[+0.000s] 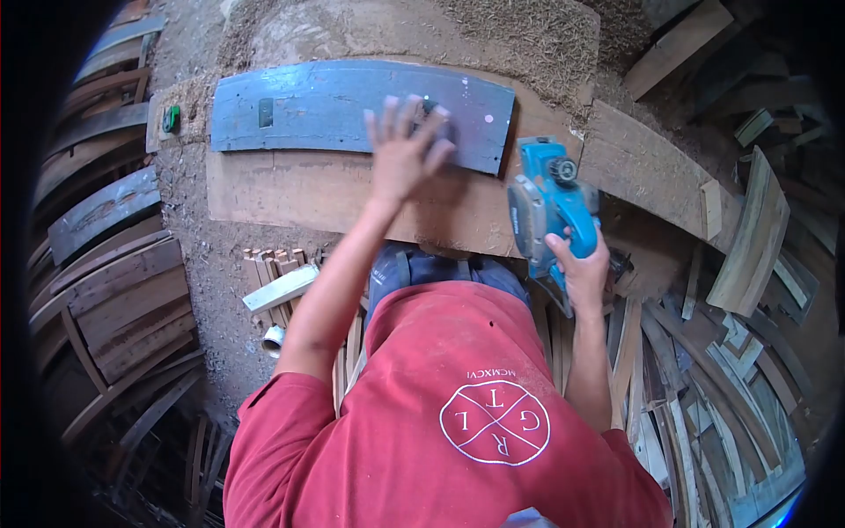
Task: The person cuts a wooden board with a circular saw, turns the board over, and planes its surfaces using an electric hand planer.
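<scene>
A blue-painted wooden board [326, 104] lies across a bare wooden plank [290, 194]. Fingers spread, my left hand [407, 145] is over the right half of the board; its fingertips are slightly blurred, and whether it presses on the surface I cannot tell. My right hand [581, 264] is wrapped round the handle of a teal power planer [550, 189], tilted on its side just right of the board's right end. A dark notch shows in the board's left part.
A green object [171, 119] sits left of the board. Stacked boards [132, 308] line the left side, and timber offcuts [739, 396] pile up on the right. Wood shavings [546, 53] cover the upper area. Small sticks and a white roll [274, 340] lie lower left.
</scene>
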{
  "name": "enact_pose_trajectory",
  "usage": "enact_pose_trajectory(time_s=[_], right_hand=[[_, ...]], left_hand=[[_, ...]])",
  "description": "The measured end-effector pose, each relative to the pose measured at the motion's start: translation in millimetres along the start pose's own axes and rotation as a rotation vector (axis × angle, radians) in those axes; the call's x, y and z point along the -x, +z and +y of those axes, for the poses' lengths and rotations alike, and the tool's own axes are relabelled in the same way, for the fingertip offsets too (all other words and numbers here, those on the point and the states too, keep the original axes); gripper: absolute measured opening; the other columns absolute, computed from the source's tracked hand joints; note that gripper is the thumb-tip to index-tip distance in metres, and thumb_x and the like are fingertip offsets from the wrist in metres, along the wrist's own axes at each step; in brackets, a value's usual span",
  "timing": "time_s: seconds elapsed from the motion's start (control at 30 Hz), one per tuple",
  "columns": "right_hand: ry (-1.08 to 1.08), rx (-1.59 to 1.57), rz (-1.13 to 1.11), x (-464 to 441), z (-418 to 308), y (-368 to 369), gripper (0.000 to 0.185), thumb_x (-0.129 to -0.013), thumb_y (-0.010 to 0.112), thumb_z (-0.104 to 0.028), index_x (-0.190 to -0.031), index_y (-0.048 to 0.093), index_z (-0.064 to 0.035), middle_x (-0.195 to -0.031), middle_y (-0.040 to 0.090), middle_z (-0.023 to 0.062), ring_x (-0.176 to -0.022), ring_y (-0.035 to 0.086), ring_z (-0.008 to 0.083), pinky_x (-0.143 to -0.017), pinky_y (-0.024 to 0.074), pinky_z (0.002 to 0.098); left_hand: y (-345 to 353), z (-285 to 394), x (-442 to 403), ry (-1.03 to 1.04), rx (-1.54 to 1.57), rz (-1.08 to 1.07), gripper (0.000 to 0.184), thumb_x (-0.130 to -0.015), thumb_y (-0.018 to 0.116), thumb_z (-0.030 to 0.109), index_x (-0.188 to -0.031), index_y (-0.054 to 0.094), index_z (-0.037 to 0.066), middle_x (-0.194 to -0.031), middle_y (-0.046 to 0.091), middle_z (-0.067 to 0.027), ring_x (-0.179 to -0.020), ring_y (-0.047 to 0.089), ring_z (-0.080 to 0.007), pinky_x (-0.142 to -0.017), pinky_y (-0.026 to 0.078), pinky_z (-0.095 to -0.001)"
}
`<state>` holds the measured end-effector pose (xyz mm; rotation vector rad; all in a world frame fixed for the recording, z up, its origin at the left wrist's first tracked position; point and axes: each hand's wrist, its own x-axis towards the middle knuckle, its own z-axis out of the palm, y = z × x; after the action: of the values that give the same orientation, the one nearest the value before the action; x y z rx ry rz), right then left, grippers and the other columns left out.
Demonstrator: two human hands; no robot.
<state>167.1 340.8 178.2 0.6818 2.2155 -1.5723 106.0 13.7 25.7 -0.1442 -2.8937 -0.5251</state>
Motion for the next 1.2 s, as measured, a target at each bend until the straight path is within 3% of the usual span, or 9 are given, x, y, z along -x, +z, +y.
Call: enact_pose_trajectory(time_s=[0.03,0.1,0.2,0.3,0.53,0.67,0.8,0.97,1.2], right_hand=[[0.024,0.006,0.008,2,-5,11,0.035,-0.088,0.092,-0.025,-0.107,0.070,-0.0049,-0.080,0.065,-0.0036,-0.063,0.056,0.0031,-0.054,0.0432,0.0228],[-0.139,0.173,0.031,-6,19,26,0.037,-0.095,0.081,-0.037,-0.097,0.068,-0.0022,-0.070,0.063,0.0049,-0.063,0.059,0.0149,-0.061,0.0494,0.0379],[-0.227,0.273,0.101,-7,7,59,0.037,-0.094,0.080,-0.037,-0.096,0.068,-0.0017,-0.071,0.064,0.0139,-0.062,0.062,0.0251,-0.065,0.0510,0.0428],[-0.345,0.388,0.160,-20,-8,89,0.035,-0.094,0.080,-0.029,-0.110,0.065,-0.0011,-0.086,0.070,0.0202,-0.081,0.074,0.0320,-0.075,0.0550,0.0465],[-0.579,0.357,0.251,-129,-88,153,0.049,-0.091,0.080,-0.019,-0.133,0.061,-0.0021,-0.114,0.074,0.0273,-0.109,0.073,0.0434,-0.095,0.0571,0.0485],[-0.467,0.449,0.032,-145,-102,150,0.056,-0.090,0.078,-0.016,-0.142,0.062,-0.0013,-0.125,0.071,0.0306,-0.116,0.071,0.0438,-0.100,0.0561,0.0492],[-0.350,0.378,0.016,-63,-48,118,0.061,-0.090,0.072,-0.003,-0.149,0.060,-0.0054,-0.129,0.072,0.0274,-0.123,0.071,0.0369,-0.105,0.0544,0.0452],[-0.431,0.412,0.072,-20,-9,116,0.063,-0.084,0.069,0.001,-0.147,0.062,-0.0039,-0.123,0.074,0.0296,-0.117,0.075,0.0389,-0.100,0.0582,0.0459],[-0.476,0.403,0.035,-108,-102,185,0.058,-0.085,0.071,-0.005,-0.142,0.063,-0.0015,-0.112,0.076,0.0295,-0.106,0.075,0.0449,-0.096,0.0579,0.0484]], left_hand=[[-2,-33,-8,-0.084,-0.054,0.048,0.061,-0.101,0.063,0.061,-0.157,0.055,0.037,-0.172,0.037,-0.0130,-0.161,0.023,-0.0453,-0.128,0.011,-0.0703],[-10,-101,-26,-0.324,-0.137,0.095,0.069,-0.103,0.055,0.067,-0.163,0.046,0.035,-0.175,0.031,-0.0164,-0.163,0.019,-0.0444,-0.129,0.008,-0.0682],[-4,-189,-41,-0.626,-0.242,0.128,0.079,-0.105,0.038,0.075,-0.172,0.028,0.034,-0.175,0.026,-0.0262,-0.164,0.017,-0.0463,-0.130,0.008,-0.0663],[-3,-197,-42,-0.624,-0.390,0.093,0.080,-0.105,0.035,0.077,-0.173,0.026,0.035,-0.176,0.023,-0.0267,-0.165,0.015,-0.0461,-0.130,0.008,-0.0663],[-3,-194,-41,-0.579,-0.364,0.142,0.079,-0.105,0.035,0.076,-0.172,0.029,0.034,-0.176,0.023,-0.0276,-0.164,0.016,-0.0471,-0.130,0.006,-0.0668],[-3,-193,-42,-0.610,-0.409,0.118,0.079,-0.105,0.033,0.077,-0.172,0.028,0.035,-0.177,0.022,-0.0249,-0.164,0.017,-0.0454,-0.130,0.008,-0.0662],[-4,-191,-43,-0.624,-0.408,0.110,0.079,-0.105,0.033,0.077,-0.172,0.028,0.035,-0.177,0.021,-0.0248,-0.164,0.016,-0.0455,-0.130,0.008,-0.0663],[-5,-189,-42,-0.604,-0.408,0.139,0.079,-0.105,0.033,0.076,-0.172,0.027,0.034,-0.176,0.023,-0.0255,-0.164,0.018,-0.0464,-0.130,0.008,-0.0666],[-5,-191,-40,-0.554,-0.365,0.164,0.080,-0.105,0.036,0.075,-0.172,0.031,0.032,-0.175,0.026,-0.0274,-0.162,0.021,-0.0490,-0.130,0.009,-0.0677]])
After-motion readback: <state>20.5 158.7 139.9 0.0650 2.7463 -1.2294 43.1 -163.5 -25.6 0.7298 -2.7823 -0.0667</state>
